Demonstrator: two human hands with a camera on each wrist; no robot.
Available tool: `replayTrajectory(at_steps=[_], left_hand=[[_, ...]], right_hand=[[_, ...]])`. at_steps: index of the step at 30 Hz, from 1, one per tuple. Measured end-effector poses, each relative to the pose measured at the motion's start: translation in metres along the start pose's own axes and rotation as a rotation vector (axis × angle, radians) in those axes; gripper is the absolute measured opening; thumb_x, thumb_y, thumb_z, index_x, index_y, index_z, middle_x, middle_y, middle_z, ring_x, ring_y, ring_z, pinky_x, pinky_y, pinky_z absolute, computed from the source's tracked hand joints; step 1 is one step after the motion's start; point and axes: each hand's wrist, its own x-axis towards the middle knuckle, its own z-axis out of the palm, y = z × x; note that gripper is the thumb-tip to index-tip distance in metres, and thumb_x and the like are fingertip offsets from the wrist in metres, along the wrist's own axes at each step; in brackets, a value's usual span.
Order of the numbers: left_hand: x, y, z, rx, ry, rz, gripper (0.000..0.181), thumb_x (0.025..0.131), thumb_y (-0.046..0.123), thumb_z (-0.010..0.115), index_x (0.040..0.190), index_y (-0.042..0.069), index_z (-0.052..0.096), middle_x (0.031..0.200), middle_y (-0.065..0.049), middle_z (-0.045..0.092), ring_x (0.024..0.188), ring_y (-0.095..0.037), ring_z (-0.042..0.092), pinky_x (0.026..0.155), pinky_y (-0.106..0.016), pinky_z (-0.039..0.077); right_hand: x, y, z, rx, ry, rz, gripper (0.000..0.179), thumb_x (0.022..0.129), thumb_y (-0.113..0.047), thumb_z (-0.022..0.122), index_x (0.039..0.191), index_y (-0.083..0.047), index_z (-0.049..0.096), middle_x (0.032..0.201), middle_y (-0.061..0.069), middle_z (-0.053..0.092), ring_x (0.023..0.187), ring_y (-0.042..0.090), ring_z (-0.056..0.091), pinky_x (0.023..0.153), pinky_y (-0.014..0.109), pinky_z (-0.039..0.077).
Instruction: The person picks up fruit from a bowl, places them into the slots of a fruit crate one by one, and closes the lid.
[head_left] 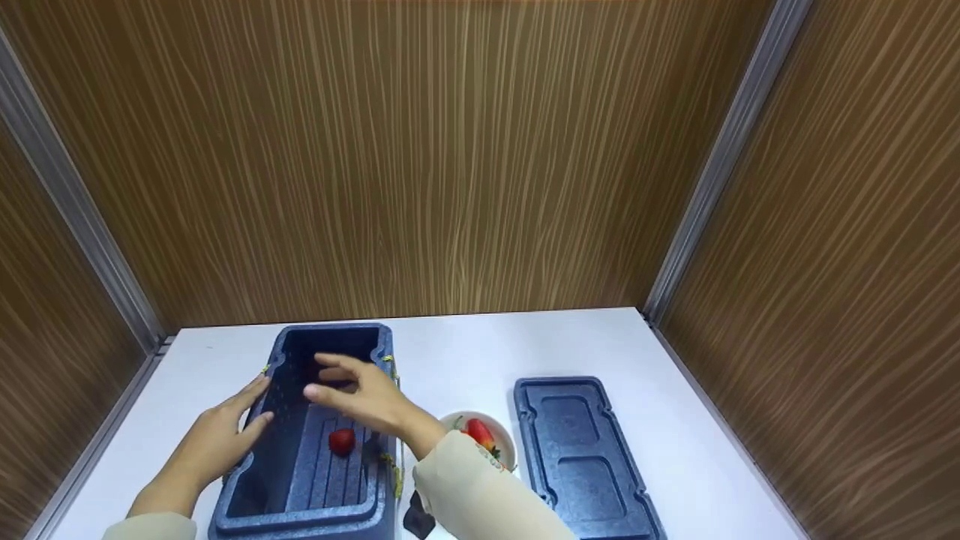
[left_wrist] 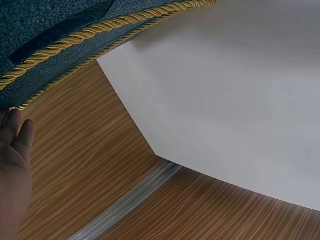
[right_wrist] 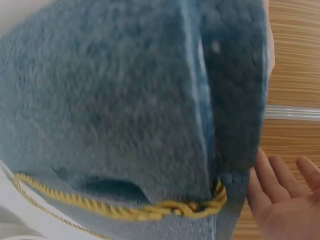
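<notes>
Box [head_left: 300, 519] holds a red fruit [head_left: 342, 442]; right hand [head_left: 369, 395] above, thumb and fingers parted; left hand [head_left: 214, 441], fingers extended, seemingly touches the box's left side.

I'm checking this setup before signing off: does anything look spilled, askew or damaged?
Nothing stands out. The foam box stands upright with a strawberry on its floor, the bowl sits upright, and the lid lies flat on the table. No spill or damage shows.
</notes>
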Motion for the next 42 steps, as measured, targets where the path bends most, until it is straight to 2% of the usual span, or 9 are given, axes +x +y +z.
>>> replayTrajectory(at_steps=[4, 10, 17, 22, 25, 29, 42], left_hand=[[0.0, 0.0, -0.001, -0.001, -0.011, -0.014, 0.055, 0.096, 0.024, 0.057, 0.143, -0.002, 0.039, 0.146, -0.024, 0.035, 0.126, -0.049, 0.038, 0.102, -0.064, 0.028], [0.0, -0.001, -0.001, 0.011, -0.001, 0.005, 0.055, 0.096, 0.022, 0.057, 0.141, -0.003, 0.04, 0.145, -0.024, 0.036, 0.125, -0.05, 0.039, 0.101, -0.063, 0.029], [0.0, 0.0, -0.001, 0.01, 0.006, 0.013, 0.055, 0.095, 0.02, 0.058, 0.141, -0.004, 0.041, 0.144, -0.025, 0.037, 0.124, -0.05, 0.039, 0.101, -0.063, 0.03], [0.0, 0.0, -0.001, 0.01, 0.009, 0.018, 0.055, 0.095, 0.02, 0.058, 0.141, -0.004, 0.04, 0.144, -0.025, 0.036, 0.124, -0.05, 0.039, 0.101, -0.063, 0.03], [0.0, 0.0, 0.0, 0.013, 0.011, 0.021, 0.055, 0.096, 0.022, 0.057, 0.141, -0.005, 0.041, 0.144, -0.025, 0.036, 0.124, -0.05, 0.04, 0.101, -0.063, 0.03], [0.0, 0.001, -0.001, 0.011, 0.021, 0.024, 0.054, 0.095, 0.021, 0.058, 0.14, -0.005, 0.042, 0.144, -0.024, 0.037, 0.123, -0.05, 0.04, 0.101, -0.063, 0.031], [0.0, 0.003, 0.001, -0.001, 0.021, 0.024, 0.054, 0.095, 0.02, 0.058, 0.14, -0.004, 0.042, 0.144, -0.024, 0.038, 0.124, -0.05, 0.04, 0.101, -0.062, 0.031]], right_hand=[[0.001, 0.002, -0.008, 0.02, 0.064, -0.051, 0.054, 0.091, -0.031, 0.064, 0.14, -0.014, 0.049, 0.129, 0.007, 0.059, 0.101, 0.012, 0.063, 0.082, 0.023, 0.051], [0.002, 0.004, -0.022, 0.086, 0.147, -0.12, 0.052, 0.09, -0.019, 0.066, 0.138, -0.008, 0.049, 0.128, 0.016, 0.058, 0.1, 0.017, 0.065, 0.082, 0.024, 0.052], [-0.014, -0.015, -0.046, 0.057, 0.199, -0.136, 0.052, 0.09, -0.017, 0.066, 0.136, 0.0, 0.048, 0.127, 0.023, 0.056, 0.104, 0.025, 0.064, 0.08, 0.026, 0.054], [-0.011, 0.01, -0.061, 0.017, 0.244, -0.147, 0.053, 0.09, -0.019, 0.067, 0.138, -0.003, 0.048, 0.13, 0.021, 0.055, 0.107, 0.028, 0.062, 0.082, 0.028, 0.054], [-0.01, 0.027, -0.071, -0.02, 0.282, -0.129, 0.054, 0.09, -0.023, 0.067, 0.138, -0.007, 0.05, 0.13, 0.017, 0.056, 0.107, 0.026, 0.063, 0.083, 0.03, 0.053], [-0.013, 0.04, -0.083, -0.063, 0.313, -0.101, 0.055, 0.089, -0.031, 0.067, 0.137, -0.009, 0.051, 0.129, 0.017, 0.057, 0.106, 0.026, 0.063, 0.086, 0.034, 0.053], [-0.037, 0.071, -0.105, -0.151, 0.319, 0.04, 0.057, 0.09, -0.039, 0.065, 0.138, -0.013, 0.051, 0.129, 0.016, 0.057, 0.111, 0.03, 0.06, 0.088, 0.043, 0.052]])
